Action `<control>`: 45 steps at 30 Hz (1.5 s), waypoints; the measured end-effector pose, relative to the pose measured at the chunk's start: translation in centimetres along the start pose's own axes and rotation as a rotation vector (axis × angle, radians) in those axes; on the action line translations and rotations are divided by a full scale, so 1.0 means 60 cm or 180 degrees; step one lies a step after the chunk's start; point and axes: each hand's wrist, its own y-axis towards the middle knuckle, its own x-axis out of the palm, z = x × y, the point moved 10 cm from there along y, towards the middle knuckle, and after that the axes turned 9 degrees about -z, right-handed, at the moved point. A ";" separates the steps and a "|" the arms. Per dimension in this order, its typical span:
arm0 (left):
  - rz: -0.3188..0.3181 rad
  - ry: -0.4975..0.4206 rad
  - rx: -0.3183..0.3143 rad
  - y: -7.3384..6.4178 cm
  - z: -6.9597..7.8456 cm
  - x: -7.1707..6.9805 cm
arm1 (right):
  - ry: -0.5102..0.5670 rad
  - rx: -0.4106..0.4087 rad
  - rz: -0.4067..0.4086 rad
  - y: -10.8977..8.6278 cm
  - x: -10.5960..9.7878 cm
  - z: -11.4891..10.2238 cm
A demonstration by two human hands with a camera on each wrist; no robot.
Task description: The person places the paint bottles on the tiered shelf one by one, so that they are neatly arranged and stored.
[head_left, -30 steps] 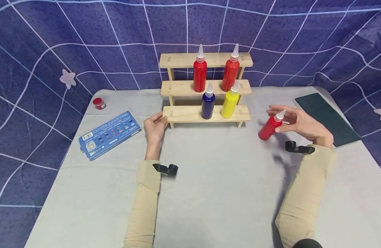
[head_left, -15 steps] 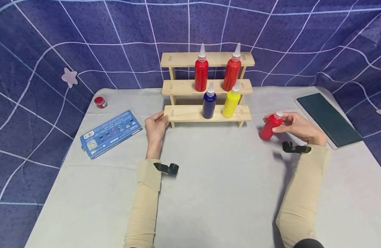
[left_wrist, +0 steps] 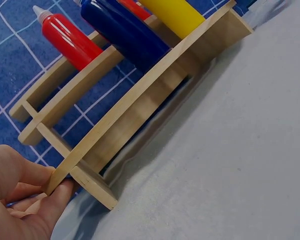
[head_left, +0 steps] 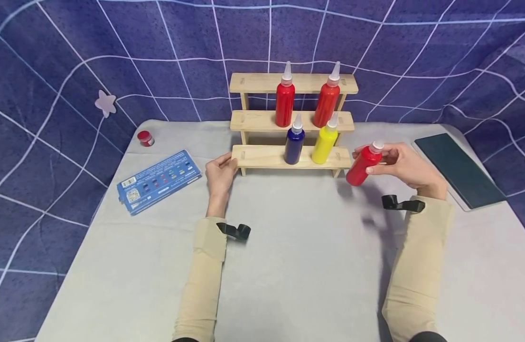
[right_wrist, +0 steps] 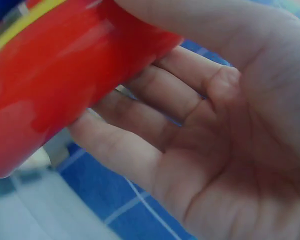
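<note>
In the head view, my right hand [head_left: 407,166] holds a red squeeze bottle [head_left: 360,167] with a white top, pinched between thumb and fingers. The bottle tilts, its base off the table beside the right end of the bottom step. A three-step wooden display rack [head_left: 262,156] stands at the back. My left hand [head_left: 220,178] pinches the left end of its bottom step, also seen in the left wrist view as fingers on the wood [left_wrist: 110,117]. A blue bottle [head_left: 294,147] and a yellow bottle [head_left: 324,145] stand on that step. Two red bottles [head_left: 285,105] [head_left: 326,105] stand on the middle step.
Left of the rack lie a blue printed box [head_left: 160,182] and a small red-lidded jar [head_left: 145,138]. A dark green flat panel with a pale edge [head_left: 461,170] lies at the right. A blue grid-patterned cloth [head_left: 194,42] hangs behind the white-covered table [head_left: 296,256].
My right hand has closed further round the red bottle, lifted it and moved it left toward the rack. My left hand stays on the bottom step. The head view has shifted slightly.
</note>
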 end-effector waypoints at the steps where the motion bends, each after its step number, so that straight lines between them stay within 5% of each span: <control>1: 0.0002 -0.0001 -0.0006 0.001 0.000 -0.001 | 0.0011 -0.0032 -0.0006 0.006 0.006 -0.006; 10: 0.0026 -0.0007 -0.0084 -0.001 -0.005 -0.012 | -0.0397 0.0085 -0.0064 0.065 0.069 -0.041; 21: 0.0021 -0.0038 -0.0131 -0.007 -0.010 -0.013 | -0.0409 0.0000 -0.0297 0.141 0.185 -0.065; 32: -0.0003 -0.0022 -0.0114 -0.007 -0.009 -0.010 | -0.0253 0.0006 0.0392 0.192 0.235 -0.074; 45: 0.0023 -0.0156 -0.0117 -0.010 0.002 -0.007 | -0.0255 -0.0088 0.0958 0.260 0.240 -0.080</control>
